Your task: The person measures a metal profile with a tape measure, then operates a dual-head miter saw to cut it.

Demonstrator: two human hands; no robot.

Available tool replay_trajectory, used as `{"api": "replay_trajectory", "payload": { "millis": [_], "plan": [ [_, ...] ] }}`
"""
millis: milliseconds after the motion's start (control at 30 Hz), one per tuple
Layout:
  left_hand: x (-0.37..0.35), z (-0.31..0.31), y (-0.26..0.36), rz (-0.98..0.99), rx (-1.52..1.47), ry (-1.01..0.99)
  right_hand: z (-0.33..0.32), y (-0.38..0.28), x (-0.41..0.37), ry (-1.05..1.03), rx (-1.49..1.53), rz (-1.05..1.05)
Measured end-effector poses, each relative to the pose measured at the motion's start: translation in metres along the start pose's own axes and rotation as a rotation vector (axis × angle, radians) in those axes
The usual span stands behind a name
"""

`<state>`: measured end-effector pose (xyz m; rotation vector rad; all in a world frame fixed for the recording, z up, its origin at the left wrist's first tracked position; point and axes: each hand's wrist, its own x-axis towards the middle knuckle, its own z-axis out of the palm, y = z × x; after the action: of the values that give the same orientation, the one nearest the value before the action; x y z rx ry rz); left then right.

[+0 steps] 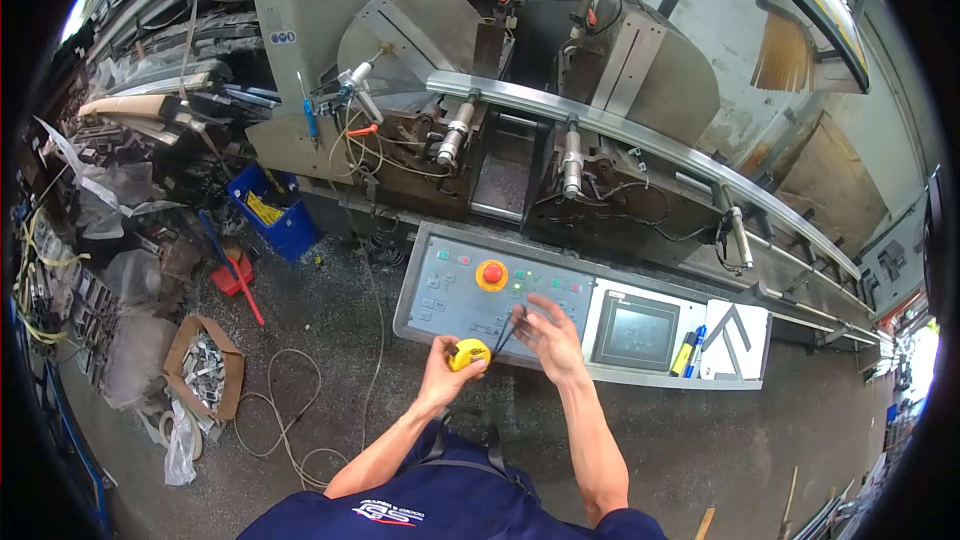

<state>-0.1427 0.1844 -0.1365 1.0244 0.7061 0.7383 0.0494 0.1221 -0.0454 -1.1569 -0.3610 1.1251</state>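
My left hand (447, 377) is closed around a yellow tape measure (470, 353), held over the front edge of the control panel. A thin dark strap (506, 337) runs from beside the tape measure up to my right hand (553, 342). The fingers of my right hand are bent and partly apart, with the strap at the fingertips. Below both hands lies the grey control panel (455, 290), with a red emergency stop button (491, 274) and several small buttons. To the right of my right hand is a dark touchscreen (636, 332).
Behind the panel stands a saw machine with a long metal profile (640, 128) under clamps. Markers (690, 352) and a white sheet (735, 340) lie on the panel's right end. Left are a blue bin (275, 215), a red dustpan (232, 273), a box of offcuts (204, 368) and floor cables.
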Motion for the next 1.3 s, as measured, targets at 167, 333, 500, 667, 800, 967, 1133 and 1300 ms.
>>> {"api": "replay_trajectory", "payload": {
  "millis": [167,333,500,667,800,967,1133,1300],
  "plan": [
    [0.032,0.013,-0.015,0.122,0.175,0.033,0.038,0.022,0.061,0.074,-0.216,-0.189],
    [0.059,0.02,0.017,0.264,0.61,0.082,0.046,0.047,0.118,0.167,-1.119,-0.519],
    [0.054,0.004,0.023,0.251,0.796,-0.035,0.066,0.045,0.119,0.234,-1.508,-0.488],
    [0.01,-0.015,0.018,0.01,0.778,-0.135,0.073,0.055,0.104,0.214,-1.671,-0.531],
    [-0.026,-0.052,0.002,-0.103,0.856,-0.397,0.081,0.062,0.087,0.17,-1.984,-0.748],
    [-0.054,-0.126,-0.026,-0.049,0.811,-0.432,0.104,0.079,0.094,-0.003,-1.891,-0.834],
    [-0.041,-0.156,0.022,-0.219,0.462,-0.122,0.115,0.097,0.128,0.127,-1.92,-0.82],
    [-0.007,-0.226,-0.009,-0.215,0.015,0.302,0.111,0.104,0.122,0.142,-1.842,-0.758]
  ]
}}
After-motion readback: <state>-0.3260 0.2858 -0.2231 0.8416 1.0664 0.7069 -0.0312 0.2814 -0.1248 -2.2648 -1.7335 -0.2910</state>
